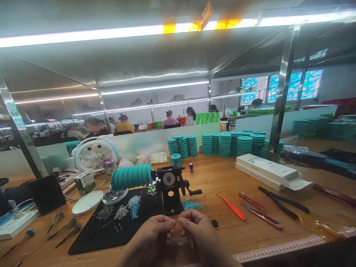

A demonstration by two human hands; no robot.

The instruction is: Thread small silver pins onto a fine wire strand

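Note:
My left hand (155, 231) and my right hand (196, 230) are close together at the bottom centre, thumbs and forefingers pinched. What they hold is too small to make out. Just beyond them stands a black winding machine (169, 185) with a dial and a crank on its right. A row of teal spools (132, 177) sits on its shaft to the left. On the black mat (94, 235) lie piles of grey and silver small parts (121, 212) and light blue strands (134, 205). More teal strands (191, 204) lie right of the machine's base.
Stacks of teal spools (224, 144) line the back. To the right lie a white box (267, 168), an orange tool (233, 208), black-handled pliers (283, 204) and a tape measure (278, 249). A white fan (95, 154) stands left. Several people sit beyond the partition.

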